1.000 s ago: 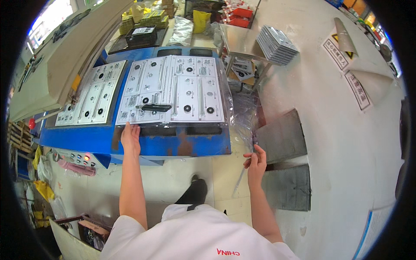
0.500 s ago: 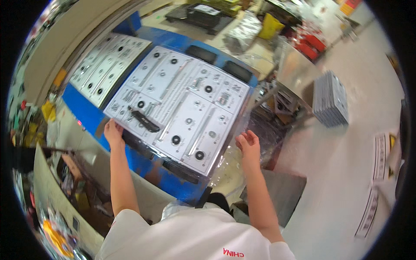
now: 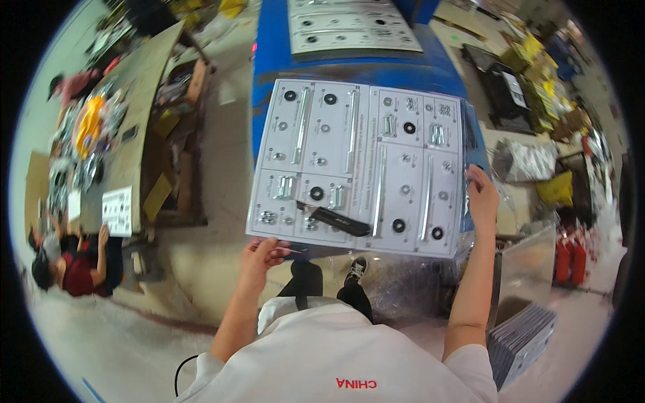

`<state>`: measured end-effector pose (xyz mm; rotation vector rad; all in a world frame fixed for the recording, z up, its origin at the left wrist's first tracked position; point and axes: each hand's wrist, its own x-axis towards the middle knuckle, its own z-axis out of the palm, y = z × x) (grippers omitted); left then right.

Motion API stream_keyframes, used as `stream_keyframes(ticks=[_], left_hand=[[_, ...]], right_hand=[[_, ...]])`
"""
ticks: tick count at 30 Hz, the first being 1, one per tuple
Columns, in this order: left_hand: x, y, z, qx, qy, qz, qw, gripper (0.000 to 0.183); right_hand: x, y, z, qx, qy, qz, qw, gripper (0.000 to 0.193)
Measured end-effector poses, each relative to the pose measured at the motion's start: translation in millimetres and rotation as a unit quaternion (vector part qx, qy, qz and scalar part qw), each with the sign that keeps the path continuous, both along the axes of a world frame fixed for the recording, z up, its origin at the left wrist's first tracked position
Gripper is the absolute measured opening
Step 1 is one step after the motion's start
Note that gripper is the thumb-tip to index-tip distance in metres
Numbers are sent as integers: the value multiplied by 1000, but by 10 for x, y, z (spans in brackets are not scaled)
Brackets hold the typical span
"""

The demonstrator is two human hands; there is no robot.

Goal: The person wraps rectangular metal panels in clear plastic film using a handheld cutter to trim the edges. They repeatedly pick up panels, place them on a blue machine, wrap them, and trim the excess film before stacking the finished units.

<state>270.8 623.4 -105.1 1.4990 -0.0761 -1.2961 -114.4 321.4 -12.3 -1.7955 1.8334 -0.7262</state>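
A white hardware card (image 3: 322, 141) lies on the blue surface, with rods, screws, springs and black rings in several printed sections. A black utility knife (image 3: 334, 219) rests across its near part. My left hand (image 3: 259, 262) is just below the card's near left corner, fingers pinched together; what they hold is too small to make out. At the card's right side my right hand (image 3: 482, 195) has its fingers curled and pressed together beside glossy clear film. Whether it grips the film I cannot tell for sure.
A second hardware card (image 3: 353, 46) lies farther along the blue table (image 3: 269, 60). To the left, a worktable (image 3: 151, 87) holds packed parts, and a seated person (image 3: 80, 272) is near it. At lower right stands a stack of grey panels (image 3: 521, 342); a silver bag (image 3: 527, 161) is farther right.
The view has swung round, so the card and blue table now appear turned and straight ahead. Both hands remain at the card's near left corner and right side, the knife still on top.
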Motion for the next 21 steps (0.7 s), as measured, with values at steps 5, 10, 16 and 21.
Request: stream_keyframes(ticks=[5, 10, 16, 21], left_hand=[[-436, 90, 47, -25, -23, 133, 991, 21], [-200, 102, -39, -14, -13, 97, 995, 24], [-76, 169, -77, -39, -4, 46, 998, 32], [-87, 144, -128, -42, -46, 35, 997, 35]], right_hand=[[1041, 844, -265, -104, 26, 397, 912, 56], [1370, 1184, -392, -6, 35, 524, 851, 44], [2187, 1754, -265, -73, 29, 585, 807, 31], [2446, 1807, -306, -44, 177, 581, 793, 30]])
